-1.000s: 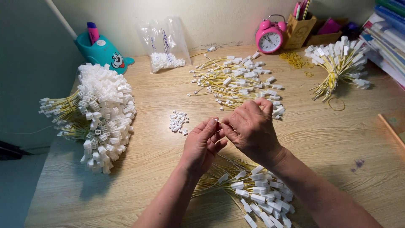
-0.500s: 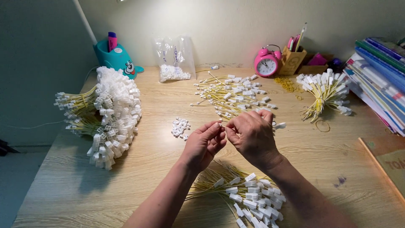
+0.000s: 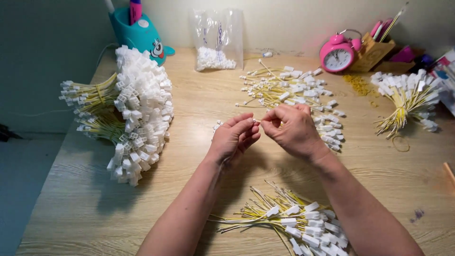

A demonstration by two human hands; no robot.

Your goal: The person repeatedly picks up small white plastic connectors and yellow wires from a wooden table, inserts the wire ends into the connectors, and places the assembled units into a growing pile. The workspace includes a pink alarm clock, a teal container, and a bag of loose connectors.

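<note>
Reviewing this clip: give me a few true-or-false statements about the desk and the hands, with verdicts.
1. The left hand and right hand meet fingertip to fingertip above the wooden desk. True.
2. The pink alarm clock stands at the desk's near edge. False: it stands at the far side, by the wall.
3. A large heap of white connectors lies left of the hands. True.
4. The clear plastic bag lies flat and empty. False: it stands upright with small white parts inside.
</note>
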